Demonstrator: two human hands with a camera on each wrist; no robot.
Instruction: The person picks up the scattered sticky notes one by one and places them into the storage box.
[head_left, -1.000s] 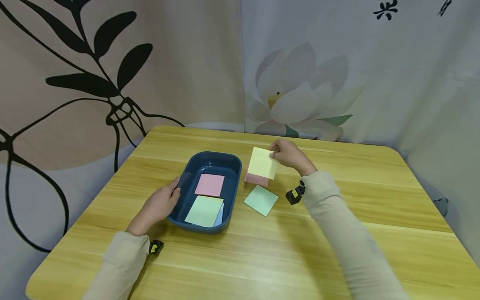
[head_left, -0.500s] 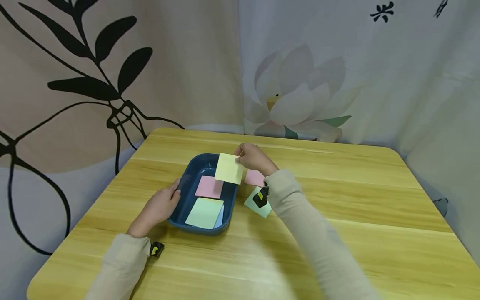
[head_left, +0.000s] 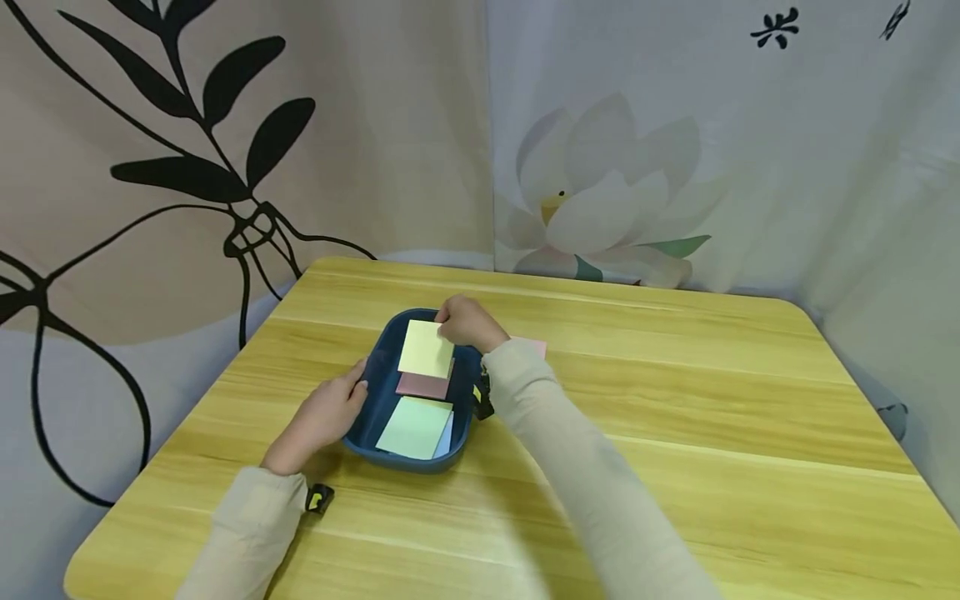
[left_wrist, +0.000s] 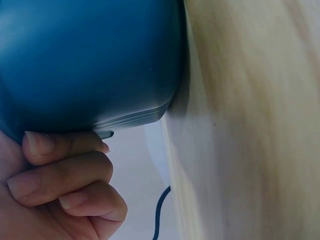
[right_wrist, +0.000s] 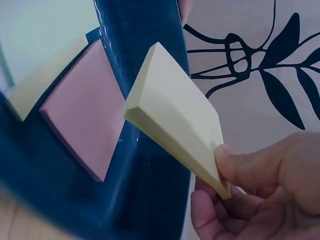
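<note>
My right hand (head_left: 470, 323) pinches a pale yellow sticky note pad (head_left: 425, 348) by one corner, above the far part of a dark blue plastic tub (head_left: 381, 362). In the right wrist view the yellow pad (right_wrist: 177, 117) is tilted, with thumb and fingers on its corner. A pink sticky note pad (right_wrist: 86, 111) lies in the tub below it. Nearer the front of the tub, a light green pad (head_left: 412, 427) partly covers a blue one (head_left: 444, 435) and a yellowish one. My left hand (head_left: 322, 418) grips the tub's left side, fingers curled at its edge (left_wrist: 65, 172).
Another pink pad (head_left: 537, 345) on the wooden table (head_left: 712, 433) is mostly hidden by the right sleeve. The light green pad outside the tub is out of sight behind that arm. A printed curtain (head_left: 420, 125) hangs behind the table.
My right hand has carried the yellow pad leftward, from above the pink pad on the table to above the tub. The left hand has kept its grip on the tub.
</note>
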